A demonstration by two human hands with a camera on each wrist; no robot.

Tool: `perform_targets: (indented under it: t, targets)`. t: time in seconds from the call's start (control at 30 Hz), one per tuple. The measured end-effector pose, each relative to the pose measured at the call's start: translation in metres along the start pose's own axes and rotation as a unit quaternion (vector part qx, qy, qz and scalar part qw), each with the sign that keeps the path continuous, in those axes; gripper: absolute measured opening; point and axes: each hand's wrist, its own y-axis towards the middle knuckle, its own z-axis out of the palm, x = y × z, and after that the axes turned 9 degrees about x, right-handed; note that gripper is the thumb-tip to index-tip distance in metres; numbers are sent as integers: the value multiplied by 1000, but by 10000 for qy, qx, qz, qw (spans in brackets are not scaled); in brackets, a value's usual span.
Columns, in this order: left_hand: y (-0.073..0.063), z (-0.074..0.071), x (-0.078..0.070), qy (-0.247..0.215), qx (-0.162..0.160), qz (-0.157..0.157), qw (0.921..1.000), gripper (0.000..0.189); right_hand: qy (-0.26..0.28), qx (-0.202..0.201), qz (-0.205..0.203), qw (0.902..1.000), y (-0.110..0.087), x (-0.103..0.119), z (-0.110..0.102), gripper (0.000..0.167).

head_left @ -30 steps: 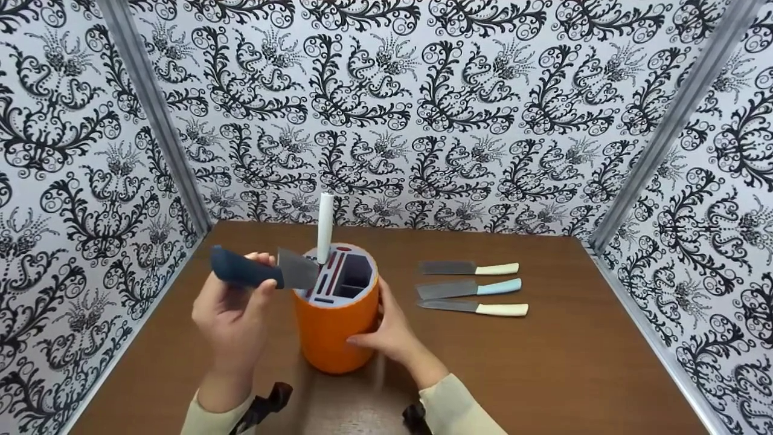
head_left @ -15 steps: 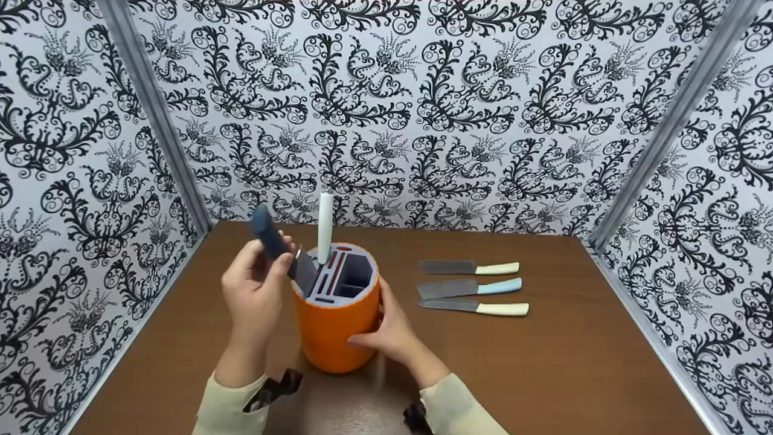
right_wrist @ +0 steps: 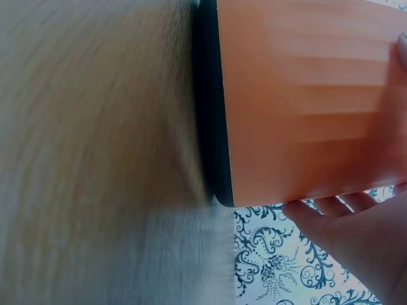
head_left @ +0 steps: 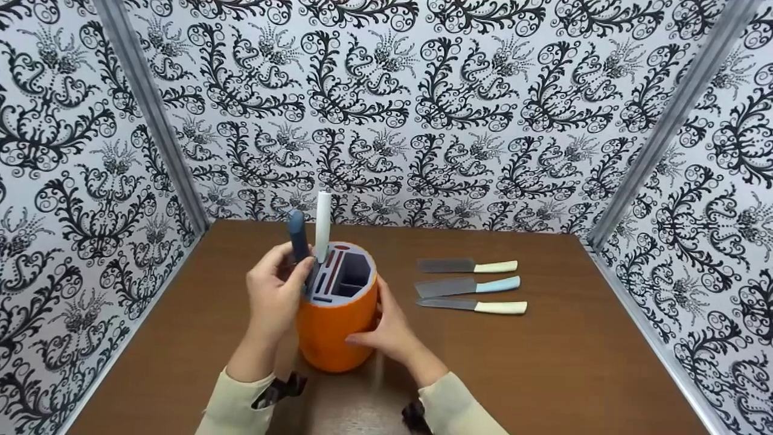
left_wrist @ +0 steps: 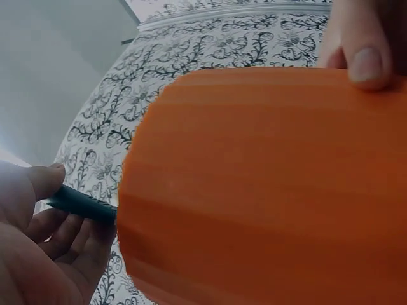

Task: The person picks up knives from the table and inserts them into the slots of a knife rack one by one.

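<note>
An orange round knife holder [head_left: 331, 338] with a grey slotted top stands upright on the table. My left hand [head_left: 273, 297] pinches a dark blue-handled knife [head_left: 298, 237] at the left of that top. Its handle points up and the blade is mostly out of sight at the left-hand slots. The left wrist view shows the thumb and fingers of this hand around the blue handle [left_wrist: 82, 204] beside the rim. From the right side, my right hand [head_left: 394, 332] grips the holder, its thumb across the front. A white handle [head_left: 323, 225] rises from the back-left of the top.
Three knives lie to the right on the brown table [head_left: 580, 356]: a cream-handled one [head_left: 496, 267] at the back, a light blue-handled one [head_left: 498, 284], and a cream-handled pointed one [head_left: 501, 307] in front. Patterned walls [head_left: 386, 121] enclose the back and sides.
My left hand has moved right and tilted the blue-handled knife from nearly level to upright, with its blade now lower at the holder's top. The right hand and the holder have stayed in place.
</note>
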Motion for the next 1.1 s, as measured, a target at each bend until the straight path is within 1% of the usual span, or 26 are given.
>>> perform_targets:
  t: [0.1,0.27,0.37,0.5,0.67,0.8,0.9,1.1]
  targets:
    - [0,3,4,99,48,-207,9997,18,-1,9,5,10000,-1,-1,-2,124]
    - [0,2,9,438,180,-628,9969,20,-59,3,104,9999,-2,-2,-1,124]
    - [-1,1,9,586,215,-750,9952,20,-5,11,57,10000,-2,0,-1,125]
    - [-1,0,7,648,219,-771,9947,19,93,21,-85,9999,0,1,-1,126]
    - [0,1,8,599,213,-849,9944,22,122,21,-149,9998,0,-1,-2,125]
    - [0,3,10,485,187,-902,9946,26,104,30,-134,9999,0,-2,-2,124]
    - [-1,3,11,415,178,-872,9952,28,74,38,-116,9999,0,-2,-2,123]
    - [0,2,10,388,33,-860,9955,29,-3,13,-38,10000,0,0,-2,123]
